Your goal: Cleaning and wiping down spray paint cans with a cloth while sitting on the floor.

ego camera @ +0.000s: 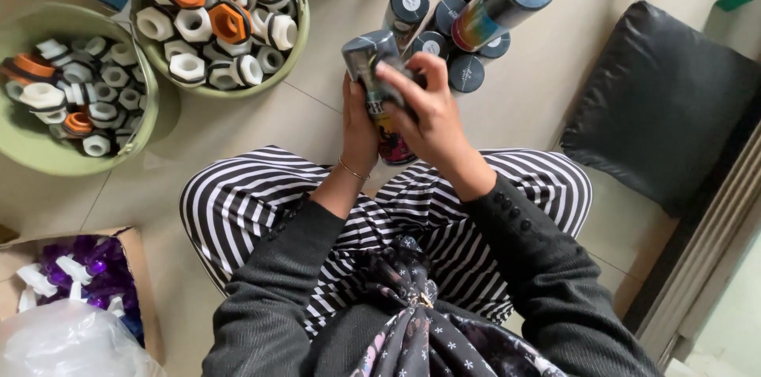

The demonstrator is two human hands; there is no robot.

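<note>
Spray can (372, 68) | middle hidden by both hands | label unreadable

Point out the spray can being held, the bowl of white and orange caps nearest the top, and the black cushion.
spray can (366, 60): head view, grey upper body.
bowl (299, 40): head view, green right rim.
black cushion (662, 103): head view, middle of top.
</note>
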